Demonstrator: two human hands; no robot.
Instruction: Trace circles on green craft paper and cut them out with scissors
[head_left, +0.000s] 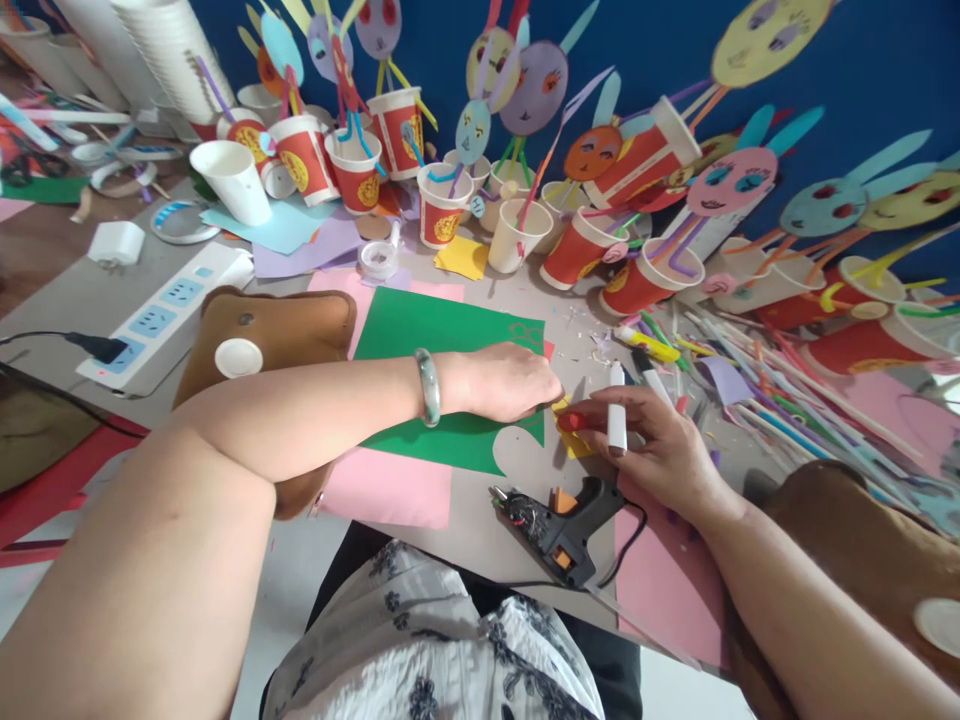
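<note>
My left hand [510, 382], with a jade-like bangle at the wrist, rests over the right part of a green paper sheet [442, 335]. Its fingers are curled closed, and what they hold, if anything, is hidden. Close to its fingertips, my right hand [667, 445] grips a white marker [616, 410] that stands nearly upright between the fingers. A red, cap-like piece [574, 421] pokes out leftward from the same fingers. Below both lies a yellow paper piece [576, 445], partly covered. Flower-like outlines show at the green sheet's upper right, and its lower right edge has a rounded cutout.
A black glue gun [562, 530] lies near the table's front edge. Paper cups with drinking-straw figures [444, 200] line the back. Left are a brown cushion [300, 325] and a power strip [165, 315]. Loose straws and pens [765, 390] spread at right, pink paper [390, 490] in front.
</note>
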